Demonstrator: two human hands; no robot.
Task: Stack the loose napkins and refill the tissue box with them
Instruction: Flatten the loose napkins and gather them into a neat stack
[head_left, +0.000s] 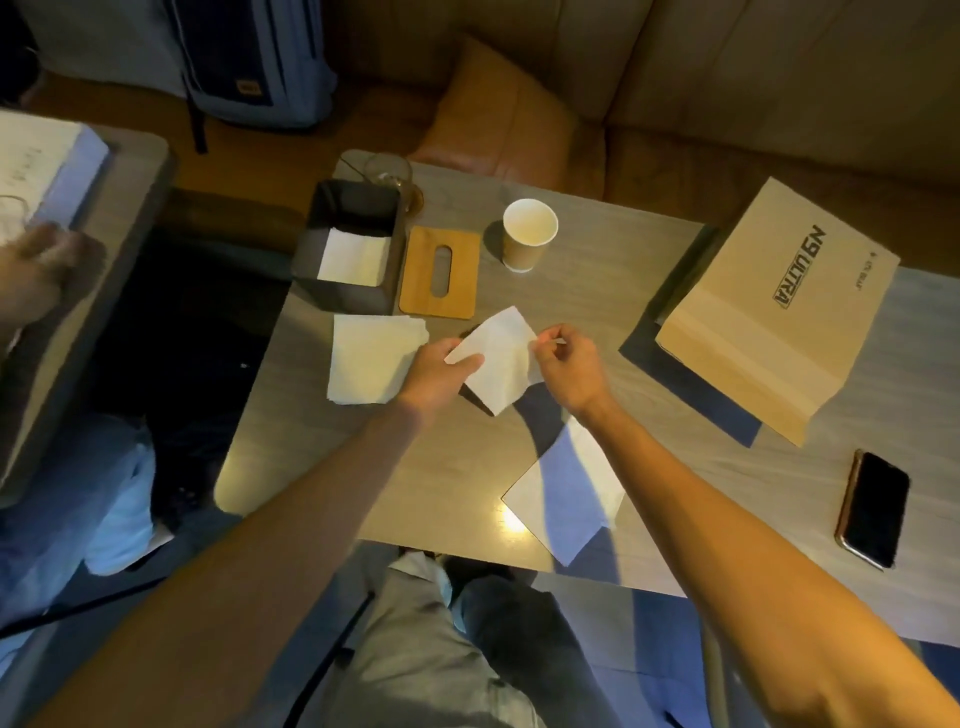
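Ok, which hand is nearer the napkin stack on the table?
Left. The left hand sits beside the napkin stack; the right hand is farther off, across the held napkin.

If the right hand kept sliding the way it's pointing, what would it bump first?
Apart from the napkin it pinches, the right hand would probably reach the wooden slotted lid first, though its height is unclear.

Upper centre: box (340, 297) open on top, free from above. Flat lid (440, 272) just right, cup (529, 234) past it, glass (389, 174) behind box. Centre right: bare table (597, 291) passable; paper bag (779, 322) walls right edge, phone (872, 506) lower right.
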